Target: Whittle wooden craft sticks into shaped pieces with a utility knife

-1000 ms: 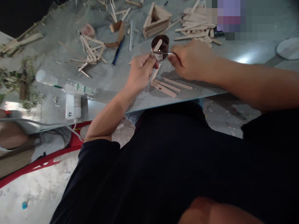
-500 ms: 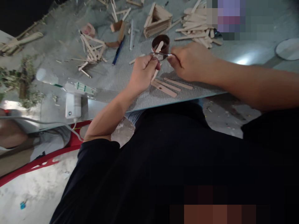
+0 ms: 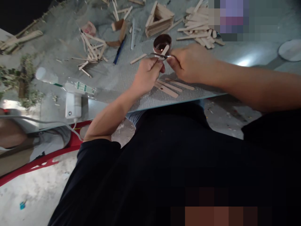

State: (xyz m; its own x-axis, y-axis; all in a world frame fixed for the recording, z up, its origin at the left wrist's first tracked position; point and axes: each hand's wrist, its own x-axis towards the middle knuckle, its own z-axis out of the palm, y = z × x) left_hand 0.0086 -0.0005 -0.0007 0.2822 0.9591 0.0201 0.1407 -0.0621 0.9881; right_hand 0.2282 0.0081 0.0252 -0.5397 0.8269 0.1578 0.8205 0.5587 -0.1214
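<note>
My left hand (image 3: 149,73) pinches a wooden craft stick (image 3: 165,49), its rounded end pointing up and away. My right hand (image 3: 188,62) is closed around a small metal tool, apparently scissors (image 3: 157,55), whose thin blades cross the stick just above my left fingers. Its handles are hidden in my grip. Right behind the hands stands a brown round cup (image 3: 162,42) with a bright spot inside. Several loose craft sticks (image 3: 168,90) lie on the table below my hands, one with a dark spot.
Beyond the cup are a triangular stack of sticks (image 3: 160,23) and a loose stick pile (image 3: 199,26). To the left lie a blue pen (image 3: 119,50), a stick heap (image 3: 94,51), a clear bottle (image 3: 48,76) and a white charger (image 3: 73,106). The glass table edge (image 3: 174,103) runs before me.
The stick in my left hand has tilted and shifted slightly right, with less of it above the blades. The blades look more spread apart. Both hands stay close together.
</note>
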